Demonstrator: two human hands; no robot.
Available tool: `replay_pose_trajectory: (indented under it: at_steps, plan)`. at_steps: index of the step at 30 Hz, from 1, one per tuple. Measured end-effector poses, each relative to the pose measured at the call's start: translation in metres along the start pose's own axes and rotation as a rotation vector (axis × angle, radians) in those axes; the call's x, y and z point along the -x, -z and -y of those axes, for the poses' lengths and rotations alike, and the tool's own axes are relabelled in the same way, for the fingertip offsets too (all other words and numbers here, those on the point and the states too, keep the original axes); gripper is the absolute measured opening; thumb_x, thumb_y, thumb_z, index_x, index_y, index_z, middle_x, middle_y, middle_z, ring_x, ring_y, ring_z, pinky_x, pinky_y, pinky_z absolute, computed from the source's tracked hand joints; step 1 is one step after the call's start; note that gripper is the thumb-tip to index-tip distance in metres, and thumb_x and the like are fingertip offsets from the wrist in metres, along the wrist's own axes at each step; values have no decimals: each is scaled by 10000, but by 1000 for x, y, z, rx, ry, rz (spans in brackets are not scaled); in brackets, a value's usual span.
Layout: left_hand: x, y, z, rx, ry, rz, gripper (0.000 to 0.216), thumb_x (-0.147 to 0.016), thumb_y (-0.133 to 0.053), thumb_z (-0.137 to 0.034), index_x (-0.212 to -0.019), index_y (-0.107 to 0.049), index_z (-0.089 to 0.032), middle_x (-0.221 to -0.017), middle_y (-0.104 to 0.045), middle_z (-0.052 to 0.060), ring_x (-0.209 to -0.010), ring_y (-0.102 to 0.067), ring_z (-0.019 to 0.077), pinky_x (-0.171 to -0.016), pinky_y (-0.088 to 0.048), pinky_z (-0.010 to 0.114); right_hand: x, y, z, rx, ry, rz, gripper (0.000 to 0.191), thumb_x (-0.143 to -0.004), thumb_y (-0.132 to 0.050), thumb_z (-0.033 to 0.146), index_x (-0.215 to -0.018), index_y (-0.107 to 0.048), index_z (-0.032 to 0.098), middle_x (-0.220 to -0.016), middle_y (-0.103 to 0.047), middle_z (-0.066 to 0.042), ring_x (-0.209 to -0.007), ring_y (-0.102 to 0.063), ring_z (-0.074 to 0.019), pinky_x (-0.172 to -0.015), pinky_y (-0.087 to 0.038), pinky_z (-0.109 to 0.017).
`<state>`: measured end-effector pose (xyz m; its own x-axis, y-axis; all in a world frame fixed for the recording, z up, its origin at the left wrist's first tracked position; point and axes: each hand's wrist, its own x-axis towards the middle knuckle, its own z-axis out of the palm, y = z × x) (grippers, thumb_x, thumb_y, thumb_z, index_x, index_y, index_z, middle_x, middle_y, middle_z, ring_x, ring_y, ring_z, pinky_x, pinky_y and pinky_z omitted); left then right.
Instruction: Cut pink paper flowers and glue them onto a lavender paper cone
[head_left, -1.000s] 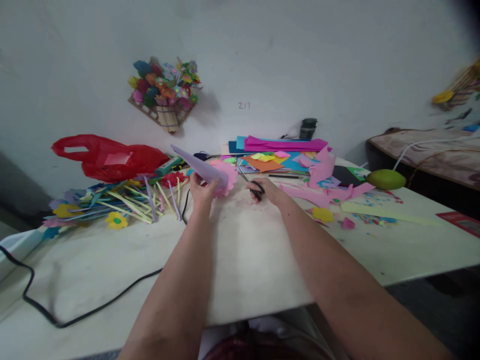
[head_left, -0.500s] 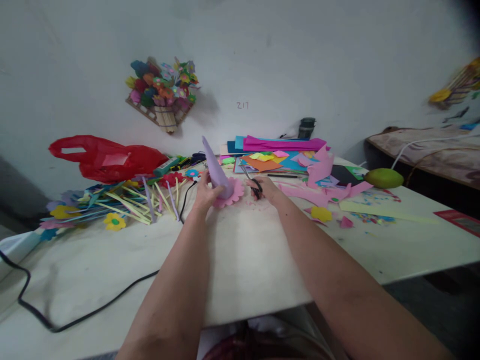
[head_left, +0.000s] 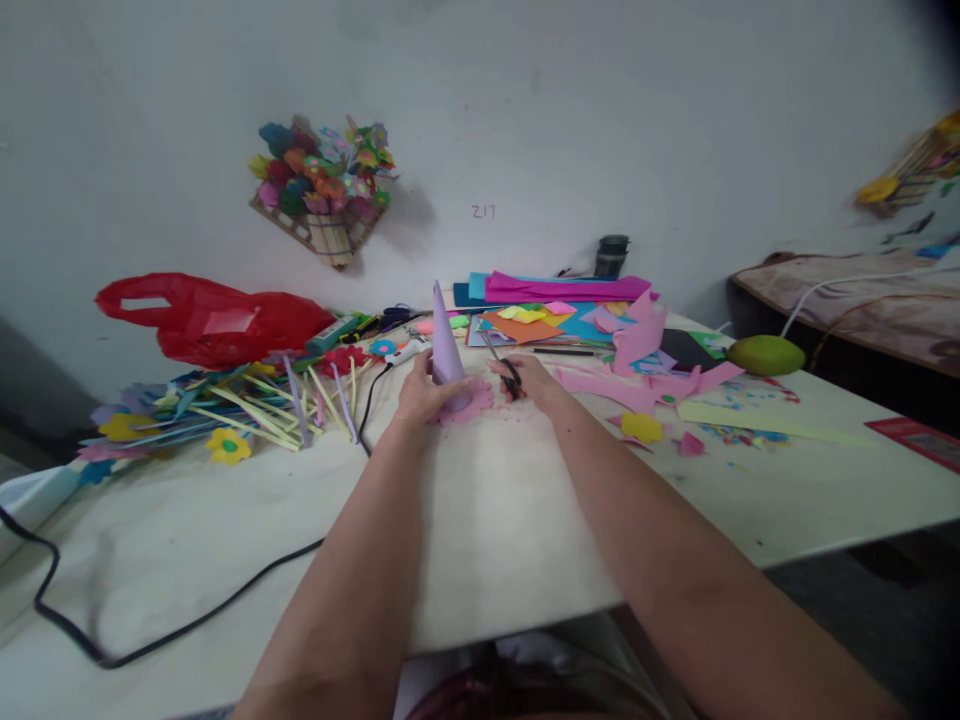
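Observation:
My left hand (head_left: 424, 395) is closed round the lower part of a lilac paper cone (head_left: 446, 350), which points up. At the cone's base is a pink scalloped-edge piece (head_left: 472, 403), lying at table level. My right hand (head_left: 529, 383) holds scissors (head_left: 512, 378) by their black handles, a short way right of the pink edge. The blades point up and to the left, away from the cone. Small pink scraps (head_left: 525, 408) lie beneath my right hand.
Left are a red plastic bag (head_left: 225, 325), foam flowers (head_left: 229, 444) with pale stems, and a black cable (head_left: 217, 600). Behind lie colored sheets (head_left: 566, 289) and a dark cup (head_left: 612, 256). Right are pink offcuts (head_left: 641, 335) and a green mango-like fruit (head_left: 766, 355).
The lilac cone has come upright from a leftward lean, and its pink base has gone down flat to the table. My right hand with the scissors has hardly moved.

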<state>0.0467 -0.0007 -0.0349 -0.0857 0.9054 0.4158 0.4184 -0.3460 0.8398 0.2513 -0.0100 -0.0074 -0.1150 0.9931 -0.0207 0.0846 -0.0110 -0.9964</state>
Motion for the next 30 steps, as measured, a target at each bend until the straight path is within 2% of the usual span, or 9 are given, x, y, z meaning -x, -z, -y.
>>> replay_pose_trajectory:
  at_steps: [4,7,12,19,24,30]
  plan:
    - [0,-5,-1,-145,3,-120,582,-447,-842,-478,-916,-619,-216,-781,-610,45,-750,-596,246,-680,-456,356,-1,-1,-1,-17,-8,-20,268,-847,-670,286,-673,-506,165,-431,-554,35,-311,-480,-69,-327,-349,-158]
    - [1,-6,-4,-119,-28,-221,489,-467,-836,-450,-831,-600,-224,-694,-573,20,-681,-577,224,-630,-438,331,-3,-1,-2,-21,-2,-25,271,-842,-673,281,-665,-502,167,-432,-555,35,-308,-477,-70,-325,-347,-162]
    - [-1,-3,-8,52,-74,-404,515,-516,-808,-429,-926,-572,-223,-798,-607,19,-738,-592,196,-683,-471,319,-5,-1,-3,-16,14,-27,225,-856,-647,257,-695,-521,164,-449,-567,32,-315,-487,-71,-326,-332,-160]
    - [-4,-1,-11,214,-73,-549,541,-533,-795,-413,-951,-520,-209,-896,-610,34,-820,-623,195,-736,-505,317,-4,0,-5,5,71,84,209,-863,-621,261,-710,-518,161,-487,-586,29,-326,-508,-74,-321,-274,-161]
    - [-5,-1,-13,251,-94,-607,528,-527,-803,-393,-925,-503,-222,-901,-598,20,-827,-627,187,-751,-518,329,-6,-2,-7,57,103,152,225,-828,-661,298,-704,-536,158,-502,-596,29,-353,-536,-78,-324,-263,-159]
    - [-2,-3,-15,229,-85,-624,539,-522,-809,-406,-917,-493,-221,-907,-596,21,-823,-613,183,-763,-512,329,-5,-11,-5,97,99,179,215,-857,-621,258,-687,-534,159,-488,-596,29,-338,-519,-71,-324,-273,-158]
